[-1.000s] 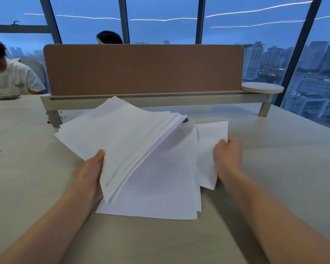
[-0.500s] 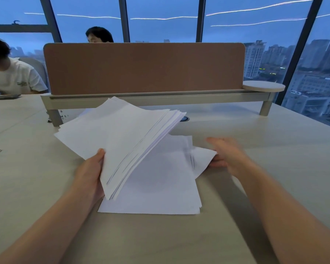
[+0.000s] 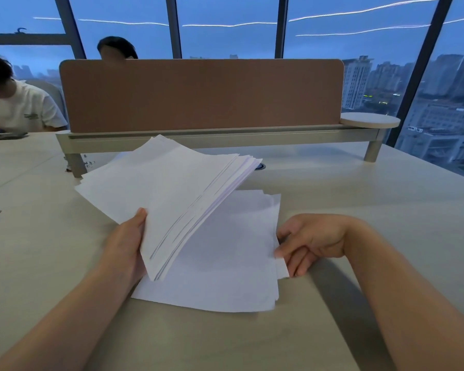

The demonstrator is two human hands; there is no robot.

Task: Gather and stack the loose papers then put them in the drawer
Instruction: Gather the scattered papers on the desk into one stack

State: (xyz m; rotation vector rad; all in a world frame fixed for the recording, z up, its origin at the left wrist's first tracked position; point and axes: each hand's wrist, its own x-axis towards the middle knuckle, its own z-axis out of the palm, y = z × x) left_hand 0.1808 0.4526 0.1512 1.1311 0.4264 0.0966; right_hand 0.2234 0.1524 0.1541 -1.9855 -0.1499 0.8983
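Single head-worn camera, wide-angle, looking forward and down across pale beige wooden desk (image 3: 359, 210). Brown felt divider panel (image 3: 201, 95) straight ahead, beyond desk middle; tall dusk-blue windows (image 3: 225, 12) behind panel. Desk surface near, filling lower frame.

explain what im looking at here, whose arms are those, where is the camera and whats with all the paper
There is no machine here. The arms belong to a person wearing a wide-angle camera on their head, so the picture looks forward and down at their own hands, which is why the edges look bent.

The left hand holds a thick stack of white papers by its near corner, tilted up off the desk. Under it, more loose sheets lie flat on the desk. The right hand has its fingers curled at the right edge of those sheets, seemingly taking a grip to lift them.

Behind stands a brown divider panel, with two other people beyond and to the left, and city windows. No drawer is in view.
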